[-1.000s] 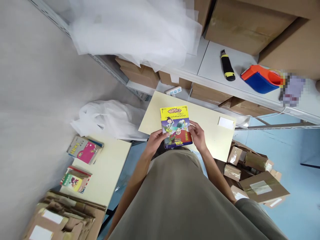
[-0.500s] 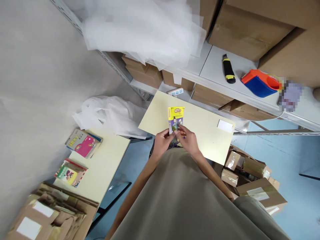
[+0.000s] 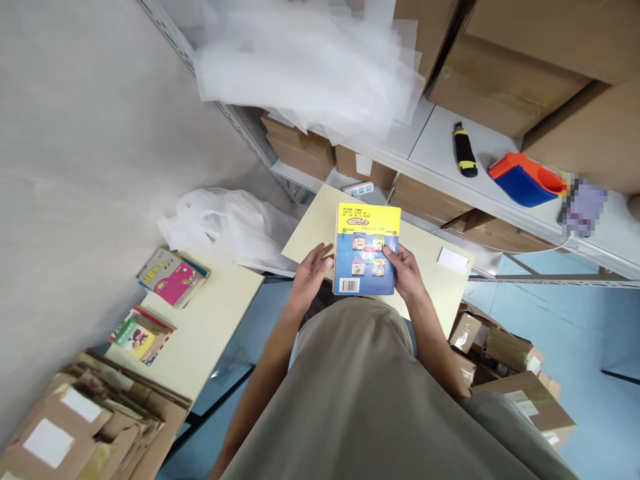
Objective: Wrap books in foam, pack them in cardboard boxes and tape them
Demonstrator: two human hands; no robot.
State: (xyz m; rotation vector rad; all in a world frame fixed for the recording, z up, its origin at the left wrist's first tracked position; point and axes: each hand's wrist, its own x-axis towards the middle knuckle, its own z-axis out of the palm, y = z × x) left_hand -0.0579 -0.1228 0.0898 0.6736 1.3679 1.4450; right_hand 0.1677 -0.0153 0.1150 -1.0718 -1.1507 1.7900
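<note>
In the head view, the book [image 3: 367, 250] is between the fingers of the two hands, its barcode side facing up. The right hand [image 3: 407, 272] pinches the book's right edge, with the thumb on top. The left hand [image 3: 311, 277] has its fingers loosely spread just beside the opposite edge; whether they touch it, I cannot tell. Below the fingers is the pale table [image 3: 313, 227]; to the right of the right fingers lies a white card [image 3: 453, 260].

Fingertips of the right hand [image 3: 411, 272] hide behind the book [image 3: 367, 252], its smallest print illegible; pixelation blurs an object [image 3: 586, 205] at three o'clock; cardboard [image 3: 80, 440] at eight is cropped.
</note>
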